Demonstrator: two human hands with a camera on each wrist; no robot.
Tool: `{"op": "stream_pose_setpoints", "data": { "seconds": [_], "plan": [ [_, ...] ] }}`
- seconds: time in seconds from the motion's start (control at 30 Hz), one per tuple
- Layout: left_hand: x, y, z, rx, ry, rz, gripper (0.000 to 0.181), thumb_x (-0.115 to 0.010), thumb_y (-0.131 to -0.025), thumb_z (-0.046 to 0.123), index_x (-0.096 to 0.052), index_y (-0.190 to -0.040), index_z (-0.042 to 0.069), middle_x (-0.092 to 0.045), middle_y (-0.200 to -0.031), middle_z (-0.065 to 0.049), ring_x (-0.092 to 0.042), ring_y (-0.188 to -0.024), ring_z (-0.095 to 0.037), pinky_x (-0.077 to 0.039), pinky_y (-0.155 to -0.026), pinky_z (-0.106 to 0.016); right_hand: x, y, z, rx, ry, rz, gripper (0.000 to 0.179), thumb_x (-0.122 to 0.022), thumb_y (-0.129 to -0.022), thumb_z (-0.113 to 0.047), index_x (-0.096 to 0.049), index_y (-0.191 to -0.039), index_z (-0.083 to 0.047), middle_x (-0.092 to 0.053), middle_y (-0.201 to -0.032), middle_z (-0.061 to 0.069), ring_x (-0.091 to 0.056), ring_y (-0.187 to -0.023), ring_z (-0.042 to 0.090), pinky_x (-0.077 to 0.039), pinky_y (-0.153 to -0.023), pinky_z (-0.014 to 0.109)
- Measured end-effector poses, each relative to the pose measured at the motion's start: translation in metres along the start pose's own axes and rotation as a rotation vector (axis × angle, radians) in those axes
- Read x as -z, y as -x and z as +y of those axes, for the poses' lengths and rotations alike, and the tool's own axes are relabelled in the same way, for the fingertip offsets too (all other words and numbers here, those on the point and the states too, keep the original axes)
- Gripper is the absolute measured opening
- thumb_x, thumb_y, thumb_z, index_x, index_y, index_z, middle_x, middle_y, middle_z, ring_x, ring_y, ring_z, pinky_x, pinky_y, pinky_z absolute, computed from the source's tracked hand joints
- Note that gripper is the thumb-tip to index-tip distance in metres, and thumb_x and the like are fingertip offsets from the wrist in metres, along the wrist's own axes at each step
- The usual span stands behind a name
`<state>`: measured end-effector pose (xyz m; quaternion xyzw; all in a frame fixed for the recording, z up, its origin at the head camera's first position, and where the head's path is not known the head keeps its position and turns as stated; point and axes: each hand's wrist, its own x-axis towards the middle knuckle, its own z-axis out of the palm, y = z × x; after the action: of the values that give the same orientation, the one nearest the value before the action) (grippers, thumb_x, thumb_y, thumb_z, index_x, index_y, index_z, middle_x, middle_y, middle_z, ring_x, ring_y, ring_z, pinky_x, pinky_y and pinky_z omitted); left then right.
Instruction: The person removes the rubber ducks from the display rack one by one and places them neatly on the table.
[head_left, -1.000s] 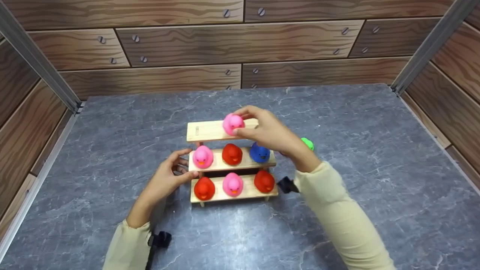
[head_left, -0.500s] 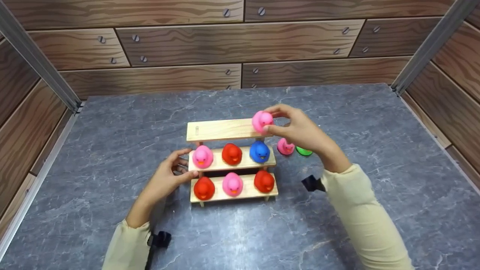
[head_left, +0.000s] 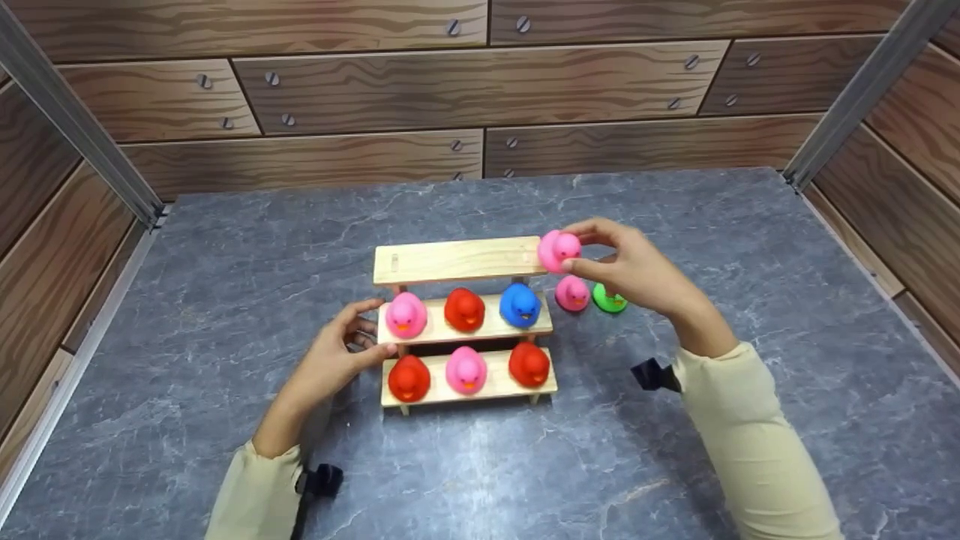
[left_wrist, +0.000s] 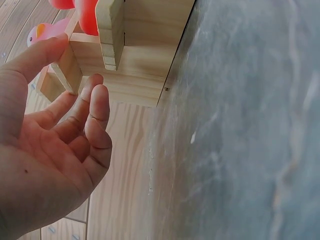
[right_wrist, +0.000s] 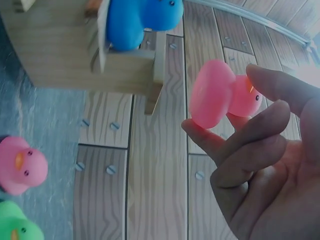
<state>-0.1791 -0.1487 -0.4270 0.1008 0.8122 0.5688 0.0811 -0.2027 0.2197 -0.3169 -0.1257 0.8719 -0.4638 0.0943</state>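
A pink rubber duck point(head_left: 559, 250) is pinched between the thumb and fingers of my right hand point(head_left: 637, 271), at the right end of the top step of a three-step wooden stand point(head_left: 457, 260). In the right wrist view that duck point(right_wrist: 215, 94) lies sideways between the fingertips. My left hand point(head_left: 330, 349) grips the left end of the middle step, thumb at its front edge and index finger at its back; its other fingers hang loosely curled. The middle step bears a pink duck point(head_left: 405, 315), a red duck point(head_left: 464, 310) and a blue duck point(head_left: 520, 305).
On the bottom step sit a red duck point(head_left: 409, 379), a pink duck point(head_left: 466, 370) and another red duck point(head_left: 529, 364). Right of the stand, on the grey marbled table point(head_left: 225, 300), are a pink duck point(head_left: 573, 293) and a green duck point(head_left: 609, 298). Wood-patterned walls point(head_left: 480, 82) surround the table.
My right hand has carried the pink duck rightward along the top step to its right end, uncovering the blue, pink and green ducks. My left hand has stayed in place.
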Motion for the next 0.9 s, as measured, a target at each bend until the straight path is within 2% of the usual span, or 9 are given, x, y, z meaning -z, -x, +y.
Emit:
{"op": "stream_pose_setpoints", "data": {
  "seconds": [0.27,0.5,0.77,0.9],
  "plan": [
    [0.000,0.001,-0.001,0.003,0.000,-0.001,0.063,-0.074,-0.084,0.010,-0.045,-0.140,0.002,-0.065,-0.105,-0.020,-0.054,-0.081,-0.015,-0.045,-0.068,-0.021,0.011,0.007,0.021,-0.025,0.006,0.025,0.046,-0.067,-0.091,-0.025,-0.053,-0.130,-0.006,-0.054,-0.130,0.017,-0.060,-0.063,0.007,-0.047,-0.054,0.022],
    [0.000,0.000,0.000,0.010,-0.005,0.002,0.064,-0.074,-0.083,0.011,-0.045,-0.139,0.002,-0.065,-0.106,-0.020,-0.054,-0.081,-0.015,-0.044,-0.068,-0.021,0.021,0.011,0.037,-0.058,0.044,0.054,0.043,-0.065,-0.092,-0.022,-0.053,-0.130,-0.005,-0.055,-0.130,0.019,-0.045,-0.049,0.003,-0.040,-0.050,0.019],
    [-0.001,0.001,0.000,0.015,-0.002,-0.002,0.064,-0.074,-0.083,0.011,-0.044,-0.140,0.002,-0.065,-0.106,-0.020,-0.054,-0.081,-0.015,-0.044,-0.067,-0.021,0.030,0.020,0.053,-0.068,0.076,0.076,0.044,-0.066,-0.092,-0.026,-0.054,-0.129,-0.006,-0.055,-0.131,0.018,-0.054,-0.070,0.006,-0.044,-0.054,0.023],
    [0.000,0.001,0.001,0.000,-0.004,-0.001,0.064,-0.074,-0.083,0.010,-0.045,-0.139,0.001,-0.065,-0.104,-0.019,-0.054,-0.080,-0.015,-0.044,-0.067,-0.021,0.035,0.023,0.063,-0.069,0.076,0.080,0.043,-0.066,-0.092,-0.025,-0.055,-0.129,-0.005,-0.055,-0.132,0.018,-0.047,-0.062,0.006,-0.043,-0.051,0.022]
  ]
}}
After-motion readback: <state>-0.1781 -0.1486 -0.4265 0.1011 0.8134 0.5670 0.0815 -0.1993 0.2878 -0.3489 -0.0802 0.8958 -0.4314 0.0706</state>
